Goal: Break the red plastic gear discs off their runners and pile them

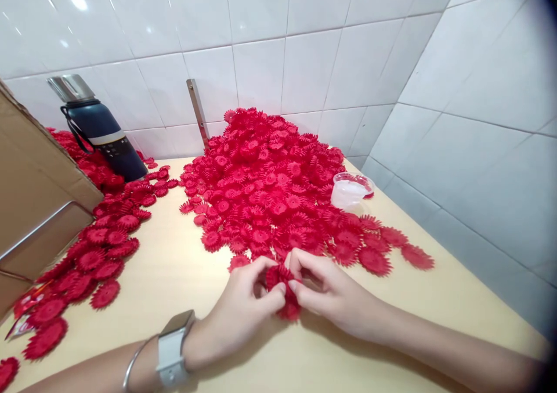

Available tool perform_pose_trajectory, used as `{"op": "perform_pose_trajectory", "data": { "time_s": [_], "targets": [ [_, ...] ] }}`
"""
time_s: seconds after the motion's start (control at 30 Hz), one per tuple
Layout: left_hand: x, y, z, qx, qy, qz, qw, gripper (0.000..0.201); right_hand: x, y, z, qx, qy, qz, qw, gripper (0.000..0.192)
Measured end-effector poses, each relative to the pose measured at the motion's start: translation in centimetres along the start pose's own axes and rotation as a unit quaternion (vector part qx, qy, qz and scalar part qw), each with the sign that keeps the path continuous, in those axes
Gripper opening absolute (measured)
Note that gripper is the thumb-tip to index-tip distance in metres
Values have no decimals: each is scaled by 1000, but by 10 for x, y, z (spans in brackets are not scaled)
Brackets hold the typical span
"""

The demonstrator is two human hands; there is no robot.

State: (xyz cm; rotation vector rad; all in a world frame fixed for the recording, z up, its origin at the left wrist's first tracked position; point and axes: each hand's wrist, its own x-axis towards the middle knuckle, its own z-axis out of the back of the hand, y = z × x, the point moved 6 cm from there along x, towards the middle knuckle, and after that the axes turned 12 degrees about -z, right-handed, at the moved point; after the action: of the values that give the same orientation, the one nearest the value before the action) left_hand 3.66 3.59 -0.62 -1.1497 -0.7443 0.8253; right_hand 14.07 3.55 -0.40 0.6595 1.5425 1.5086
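My left hand (241, 309) and my right hand (326, 291) meet at the table's near middle, both pinching the same small cluster of red toothed flower pieces (285, 294). The fingertips of both hands press on it from either side. A smartwatch and a thin bangle sit on my left wrist. Just beyond my hands lies a big heap of red flower pieces (270, 184) that reaches back to the tiled wall.
A second spread of red pieces (93, 259) runs along the left side. A cardboard box (35, 195) stands at far left, a dark blue flask (104, 134) behind it. A small clear plastic cup (350, 191) sits right of the heap. Tiled walls close the back and right.
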Motion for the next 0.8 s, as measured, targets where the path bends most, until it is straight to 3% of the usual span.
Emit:
{"op": "perform_pose_trajectory", "data": {
  "time_s": [0.1, 0.2, 0.27, 0.43, 0.63, 0.8],
  "targets": [
    [-1, -1, -1, 74, 18, -9, 997, 15, -4, 4, 2, -93, -60, 25, 993, 18],
    [-1, -5, 1, 106, 2, -26, 994, 19, -7, 5, 5, -149, -139, 21, 979, 18],
    [-1, -7, 2, 120, -11, -34, 992, 19, -8, 5, 3, -167, -153, 8, 974, 16],
    [-1, -9, 0, 120, 12, -29, 992, 17, -4, 3, -1, -207, -121, -15, 971, 25],
    [2, -10, 3, 167, 30, -46, 984, 16, -3, 10, 8, -243, -87, 15, 966, 22],
    [7, -10, 5, 72, 38, -38, 996, 18, -2, 12, 7, -89, 5, -5, 996, 18]
  ]
}}
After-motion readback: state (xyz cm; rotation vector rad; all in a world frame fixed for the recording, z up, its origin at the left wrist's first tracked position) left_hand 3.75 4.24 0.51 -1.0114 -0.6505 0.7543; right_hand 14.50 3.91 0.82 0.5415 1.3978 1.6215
